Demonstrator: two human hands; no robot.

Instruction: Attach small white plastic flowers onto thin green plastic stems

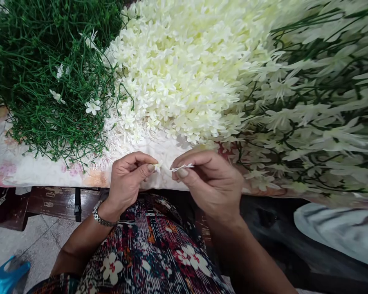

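Note:
My left hand (128,176), with a metal watch on its wrist, pinches a small whitish flower piece (158,166) between thumb and index finger. A short gap to the right, my right hand (213,181) pinches a thin white piece (183,167) that looks like a stamen or a petal edge-on. Both hands are above the front edge of the patterned cloth (55,173). Behind them lies a large heap of loose white-yellow blossoms (184,73). Thin white strands (119,136) spread at the heap's lower left.
Green plastic stems (49,81) are piled at the left, with a few white blossoms on them. Assembled white flowers with green stems (319,114) fill the right side. A blue object (7,277) is on the floor at lower left, near a wooden bench (55,202).

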